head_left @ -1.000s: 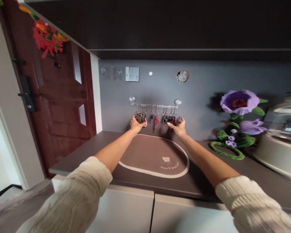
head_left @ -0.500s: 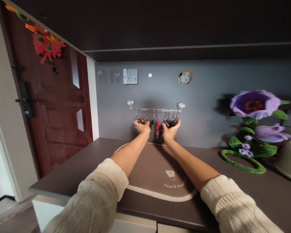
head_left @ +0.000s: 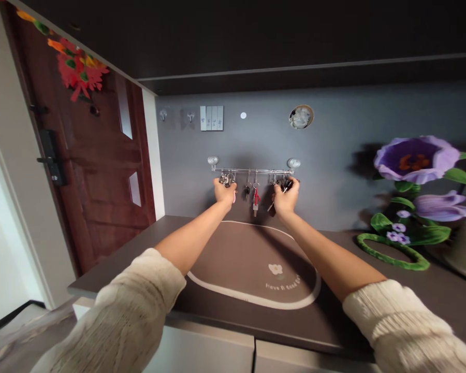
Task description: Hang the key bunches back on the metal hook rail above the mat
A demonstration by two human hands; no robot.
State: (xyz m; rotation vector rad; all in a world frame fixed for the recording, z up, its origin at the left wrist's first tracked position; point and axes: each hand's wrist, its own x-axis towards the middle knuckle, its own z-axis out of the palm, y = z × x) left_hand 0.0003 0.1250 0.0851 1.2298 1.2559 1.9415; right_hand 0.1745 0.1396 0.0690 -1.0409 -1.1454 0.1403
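A clear hook rail [head_left: 252, 171] is fixed to the grey wall by two round mounts. At its left end my left hand [head_left: 226, 194] closes around several keys [head_left: 227, 180] hanging from the hooks. Toward the right end my right hand [head_left: 286, 199] grips another bunch of dark keys [head_left: 283, 183], one long key poking out below the fingers. Between my hands, a small dark key [head_left: 247, 190] and a key with a red tag [head_left: 256, 199] dangle untouched. My fingers partly hide both bunches.
A brown mat [head_left: 248, 259] with a pale border lies on the dark counter [head_left: 334, 311]. Purple plush flowers [head_left: 417, 160] stand at the right. A dark shelf [head_left: 256, 41] hangs overhead. At the left is a red-brown door [head_left: 101, 171].
My hands have moved apart along the rail, the right one farther to the right with its keys pushed toward the end. The red-tagged key hangs more in the open. The view has shifted slightly.
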